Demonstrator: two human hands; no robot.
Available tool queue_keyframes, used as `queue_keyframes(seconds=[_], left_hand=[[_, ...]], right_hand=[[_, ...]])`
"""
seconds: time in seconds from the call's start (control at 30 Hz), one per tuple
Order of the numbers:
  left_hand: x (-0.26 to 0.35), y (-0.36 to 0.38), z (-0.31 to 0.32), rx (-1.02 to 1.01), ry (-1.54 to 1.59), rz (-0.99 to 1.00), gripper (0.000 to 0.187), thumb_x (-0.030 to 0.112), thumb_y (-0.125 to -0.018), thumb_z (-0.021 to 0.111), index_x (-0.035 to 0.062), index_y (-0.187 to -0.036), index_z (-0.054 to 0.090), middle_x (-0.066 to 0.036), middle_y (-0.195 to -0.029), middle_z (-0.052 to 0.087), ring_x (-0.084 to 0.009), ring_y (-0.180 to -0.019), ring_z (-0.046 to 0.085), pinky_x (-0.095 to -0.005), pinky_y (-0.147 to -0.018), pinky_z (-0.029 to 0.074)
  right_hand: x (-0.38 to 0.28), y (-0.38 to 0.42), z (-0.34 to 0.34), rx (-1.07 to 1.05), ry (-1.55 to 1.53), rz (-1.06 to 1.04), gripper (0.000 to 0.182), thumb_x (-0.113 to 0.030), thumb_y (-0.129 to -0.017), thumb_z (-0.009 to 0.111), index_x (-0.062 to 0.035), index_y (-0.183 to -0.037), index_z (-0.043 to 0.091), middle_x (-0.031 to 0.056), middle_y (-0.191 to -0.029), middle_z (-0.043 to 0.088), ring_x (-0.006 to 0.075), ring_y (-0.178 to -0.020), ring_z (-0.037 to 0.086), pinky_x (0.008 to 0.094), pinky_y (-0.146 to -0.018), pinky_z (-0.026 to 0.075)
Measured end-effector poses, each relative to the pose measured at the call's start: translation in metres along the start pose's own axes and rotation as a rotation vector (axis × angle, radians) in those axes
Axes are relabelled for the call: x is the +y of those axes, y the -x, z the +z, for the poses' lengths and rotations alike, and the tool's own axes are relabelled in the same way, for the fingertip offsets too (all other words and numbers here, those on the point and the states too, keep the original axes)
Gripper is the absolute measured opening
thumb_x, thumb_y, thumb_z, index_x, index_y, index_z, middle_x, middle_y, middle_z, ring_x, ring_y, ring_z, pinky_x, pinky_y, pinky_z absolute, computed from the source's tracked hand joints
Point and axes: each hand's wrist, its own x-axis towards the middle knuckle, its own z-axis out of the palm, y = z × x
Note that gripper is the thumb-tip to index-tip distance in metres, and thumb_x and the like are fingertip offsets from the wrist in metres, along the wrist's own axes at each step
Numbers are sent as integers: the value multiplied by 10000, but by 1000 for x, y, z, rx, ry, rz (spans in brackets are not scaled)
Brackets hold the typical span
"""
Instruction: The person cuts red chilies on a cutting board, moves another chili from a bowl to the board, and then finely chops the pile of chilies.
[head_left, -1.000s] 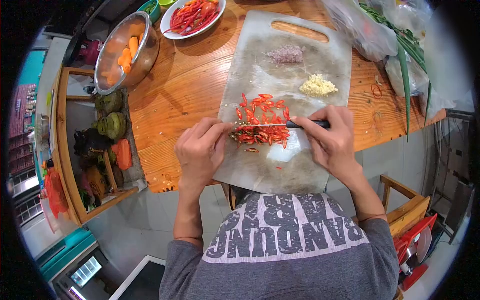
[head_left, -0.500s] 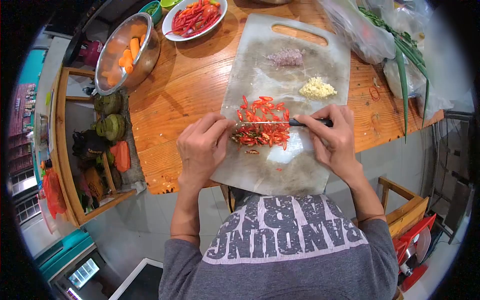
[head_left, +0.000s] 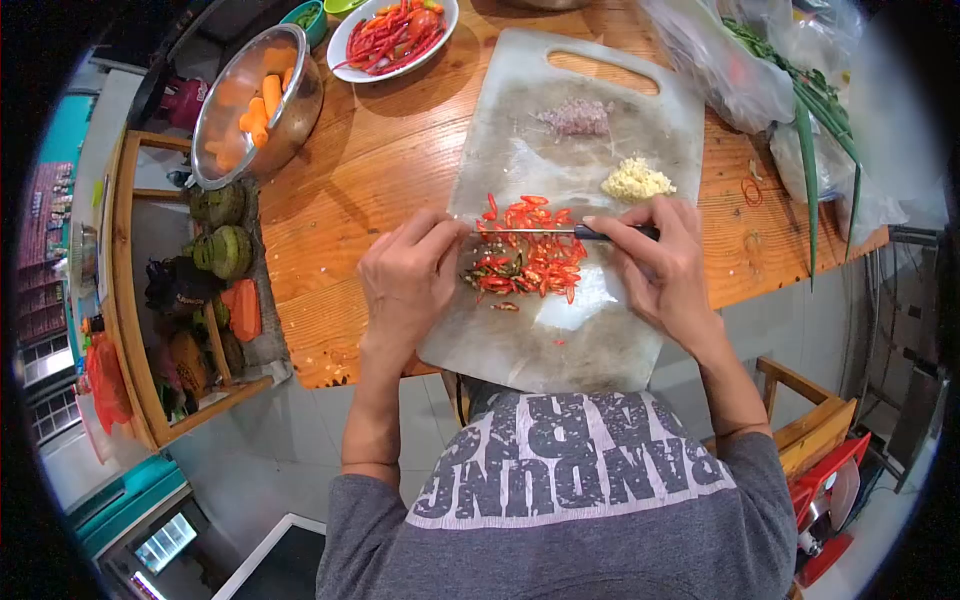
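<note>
A knife (head_left: 530, 231) lies level across a pile of sliced red chillies (head_left: 530, 268) on the worn white cutting board (head_left: 560, 360). Its black handle is in my right hand (head_left: 665, 262), fingers closed round it. At the other end, my left hand (head_left: 408, 275) pinches the blade's tip between thumb and fingers. Chilli slices show on both sides of the blade, some of them darker near my left hand. Farther up the board sit a mound of minced garlic (head_left: 638, 180) and a small heap of chopped shallot (head_left: 577, 117).
A metal bowl (head_left: 304, 110) with carrots stands at the far left, beside a white plate of whole red chillies (head_left: 440, 35). Plastic bags (head_left: 720, 85) and green onions (head_left: 815, 130) lie at the right, near a red rubber band (head_left: 751, 191). A wooden stool (head_left: 810, 415) is at the lower right.
Both hands and the knife have shifted slightly away from me, up the board. The blade now crosses the upper part of the chilli pile, exposing more slices below it.
</note>
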Motion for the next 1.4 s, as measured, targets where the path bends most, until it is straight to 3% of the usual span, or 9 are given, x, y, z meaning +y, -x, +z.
queue_keyframes(seconds=[0.13, 0.23, 0.33, 0.63, 0.83, 1.03, 1.23, 1.33, 1.4], left_hand=[[-4, -2, 3, -38, -24, -22, 72, 88, -829, 742, 127, -886, 721, -18, -868, 673, -265, -706, 662, -373, -624, 495], [-4, -6, -4, -82, -39, 18, 143, 38, -804, 753, 106, -929, 751, -65, -897, 697, -271, -771, 704, -359, -667, 542], [-2, -24, -4, 29, -43, 62, 126, 51, -816, 745, 110, -927, 751, -62, -895, 697, -273, -768, 702, -369, -667, 540], [1, -12, -8, -144, -56, 65, 120, 60, -812, 744, 103, -924, 745, -61, -892, 700, -274, -763, 697, -372, -661, 532], [11, 8, -9, -115, 9, -39, 153, 27, -782, 757, 90, -921, 739, -46, -899, 703, -259, -762, 698, -348, -663, 535], [5, 4, -8, -72, -21, 45, 115, 80, -808, 746, 128, -911, 731, -3, -884, 673, -246, -692, 648, -354, -622, 487], [4, 3, -9, -118, -73, 37, 143, 29, -792, 734, 100, -916, 742, -51, -910, 702, -268, -780, 697, -369, -671, 534], [4, -3, -16, -23, -64, 10, 142, 30, -797, 728, 102, -918, 742, -58, -897, 696, -276, -756, 692, -376, -664, 533], [0, 0, -8, -68, -67, -29, 146, 29, -796, 728, 103, -921, 741, -60, -890, 693, -278, -745, 690, -377, -662, 533]], right_hand=[[5, 4, 10, 1, -42, 68, 400, -21, -771, 728, -181, -1136, 767, 55, -905, 603, 274, -883, 537, 389, -783, 401], [2, 2, 0, 51, 17, -1, 434, -10, -751, 727, -184, -1146, 761, 63, -912, 599, 279, -890, 537, 400, -790, 399], [5, -8, -2, 129, 79, -9, 478, -2, -727, 729, -190, -1165, 752, 64, -925, 601, 280, -900, 536, 409, -803, 396], [8, 8, 7, 78, 6, 20, 471, 9, -732, 728, -195, -1155, 759, 61, -924, 605, 275, -894, 535, 399, -791, 396], [1, 23, 5, 43, 28, 9, 434, -12, -737, 743, -188, -1132, 772, 54, -908, 609, 261, -860, 532, 390, -774, 388], [-5, 17, 1, 31, 6, 17, 423, -14, -752, 744, -179, -1141, 768, 54, -892, 597, 257, -849, 523, 392, -758, 392], [4, 10, 1, 3, -19, 24, 445, -8, -761, 742, -185, -1169, 756, 54, -883, 579, 264, -855, 521, 394, -766, 396], [0, 2, 0, 44, -13, 5, 442, -10, -765, 739, -190, -1169, 755, 58, -898, 592, 271, -857, 523, 398, -783, 397], [7, -1, 18, 56, -64, 47, 429, -16, -766, 739, -190, -1158, 760, 60, -911, 607, 273, -859, 525, 400, -794, 396]])
